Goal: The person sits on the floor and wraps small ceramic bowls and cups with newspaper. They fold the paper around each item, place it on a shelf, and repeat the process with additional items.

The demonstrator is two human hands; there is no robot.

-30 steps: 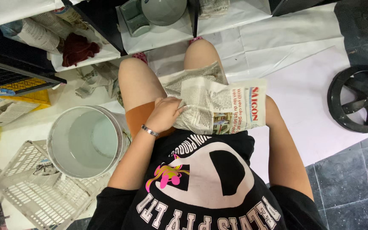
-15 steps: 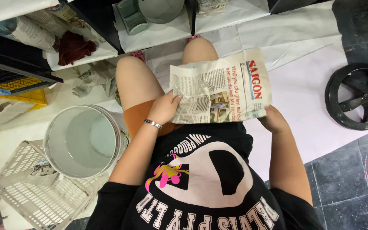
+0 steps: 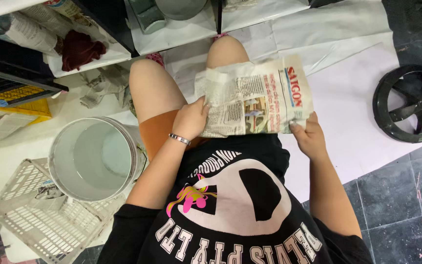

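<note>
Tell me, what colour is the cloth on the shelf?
The cloth is dark red, seen in the head view.

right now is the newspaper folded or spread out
Folded, not spread: the newspaper lies as a compact, doubled-over pad on the lap, with the left hand and right hand gripping its near corners.

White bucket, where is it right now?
Head view, lower left: the white bucket stands on the floor beside the person's left thigh, against a white plastic basket, below the left hand.

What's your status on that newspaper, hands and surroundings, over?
Left hand grips newspaper at its left edge; right hand pinches lower right corner. Paper spread over lap. Bucket at left, black wheel at right, both apart from it.
</note>
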